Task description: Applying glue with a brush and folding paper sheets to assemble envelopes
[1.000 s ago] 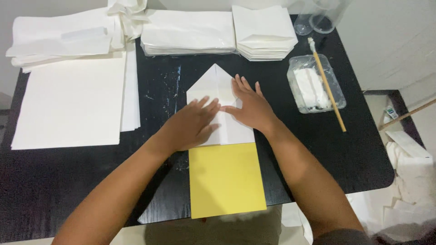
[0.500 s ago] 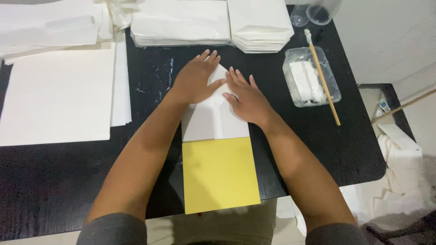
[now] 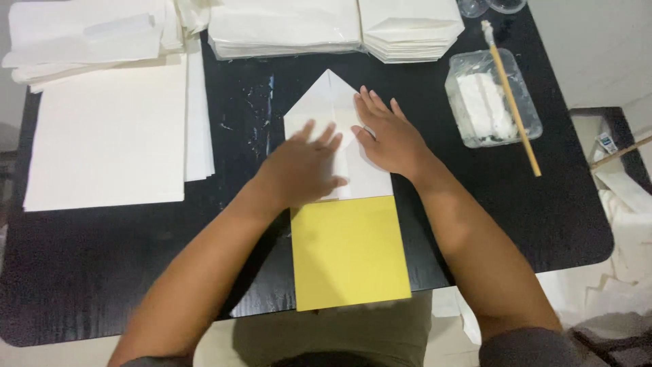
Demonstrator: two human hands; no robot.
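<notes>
Both hands lie flat, each grip spread, on the folded white paper (image 3: 333, 109): left hand (image 3: 302, 170) at 8 o'clock, right hand (image 3: 387, 136) at 3 o'clock.

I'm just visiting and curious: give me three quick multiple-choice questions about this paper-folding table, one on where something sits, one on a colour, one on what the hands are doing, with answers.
1. Where does the stick lie?
A. across the clear tub
B. on the yellow sheet
C. under the left hand

2. What colour is the square sheet nearest the person?
A. red
B. yellow
C. blue

3. How are the hands placed?
A. both lifted clear of the table
B. both flat on the folded white paper
C. one holding the stick

Answers:
1 A, the stick rests slantwise over the tub at the table's right side.
2 B, the sheet below the white paper is yellow.
3 B, the left hand and right hand press palms down on the pointed white paper, fingers spread.
</notes>
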